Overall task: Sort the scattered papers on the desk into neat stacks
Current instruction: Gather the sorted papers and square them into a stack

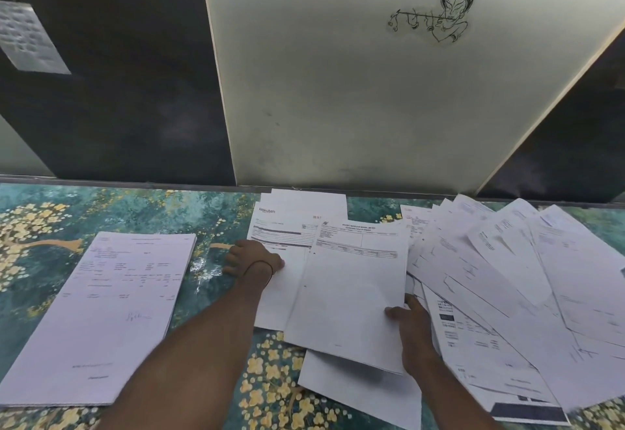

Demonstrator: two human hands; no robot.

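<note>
Bill sheet (351, 287), lying over the Rakuten sheet (280, 226) on the tabletop (50, 213), pinched at its right edge by the right grip (411, 318); left grip (253, 260) rests on the Rakuten sheet, fingers relaxed. Steady the underlayer, align corners, lower squarely. Finished stack (111, 311) left; scattered papers (524, 277) right.

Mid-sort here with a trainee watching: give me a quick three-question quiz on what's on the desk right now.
1. True or false: the neat stack lies to the right of the scattered papers.
2. Fill in: the left hand rests at the edge of a printed sheet headed ____.
3. Which hand pinches the edge of the top sheet? A) left hand B) right hand C) neither
Key: 1 false; 2 Rakuten; 3 B.
</note>
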